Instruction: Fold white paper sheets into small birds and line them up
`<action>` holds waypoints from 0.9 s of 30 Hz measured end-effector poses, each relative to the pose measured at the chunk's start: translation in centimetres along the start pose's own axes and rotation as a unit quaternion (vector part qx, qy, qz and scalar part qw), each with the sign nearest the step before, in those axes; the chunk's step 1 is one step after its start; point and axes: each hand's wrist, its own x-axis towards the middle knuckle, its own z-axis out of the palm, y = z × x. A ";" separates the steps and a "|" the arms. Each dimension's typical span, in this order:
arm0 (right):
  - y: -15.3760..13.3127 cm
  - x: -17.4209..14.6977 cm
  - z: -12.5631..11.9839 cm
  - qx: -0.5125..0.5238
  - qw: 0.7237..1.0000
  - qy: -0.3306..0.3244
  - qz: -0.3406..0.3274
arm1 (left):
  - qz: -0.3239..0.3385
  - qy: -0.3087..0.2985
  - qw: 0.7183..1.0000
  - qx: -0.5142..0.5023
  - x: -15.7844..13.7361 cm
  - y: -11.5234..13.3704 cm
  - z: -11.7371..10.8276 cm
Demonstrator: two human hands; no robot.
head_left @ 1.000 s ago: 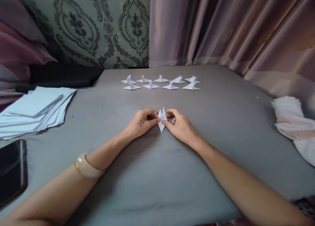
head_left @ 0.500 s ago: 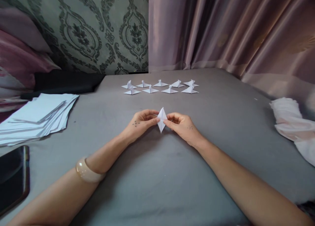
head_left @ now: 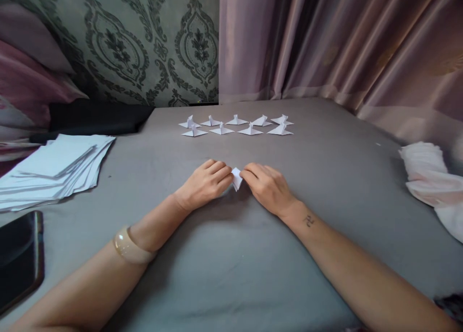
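A small folded piece of white paper (head_left: 236,179) is held between my two hands, above the middle of the grey cloth surface. On its left side, my left hand (head_left: 208,182) pinches the edge with the fingertips, back of the hand upward. From the right, my right hand (head_left: 267,185) grips the opposite edge between thumb and fingers. Parts of the paper are hidden behind the fingertips. Farther back, several folded white paper figures (head_left: 251,129) with flat pointed sides and raised centres stand in two rows.
A stack of white paper sheets (head_left: 61,170) lies at the left, with a dark phone (head_left: 20,259) nearer me. Behind the stack is a black cloth (head_left: 97,117). A crumpled whitish cloth (head_left: 427,172) sits at the right edge. Curtains (head_left: 307,42) hang at the back right.
Both hands have turned over so their backs face up. The paper showed as a tall diamond before; now it looks shorter, with its top folded or tilted away.
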 end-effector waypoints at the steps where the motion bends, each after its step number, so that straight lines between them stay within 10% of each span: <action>1: 0.0 0.0 0.1 -0.002 1.000 -0.016 -0.004 | 0.007 -0.021 1.000 -0.006 0.0 0.0 0.1; 12: -0.1 -1.1 -0.3 0.225 0.963 -0.064 0.133 | -0.151 -0.028 0.945 -0.287 -0.4 0.2 0.4; 27: 0.0 0.0 0.7 0.269 0.936 -0.039 0.223 | -0.264 -0.023 0.905 -0.334 0.0 0.1 1.3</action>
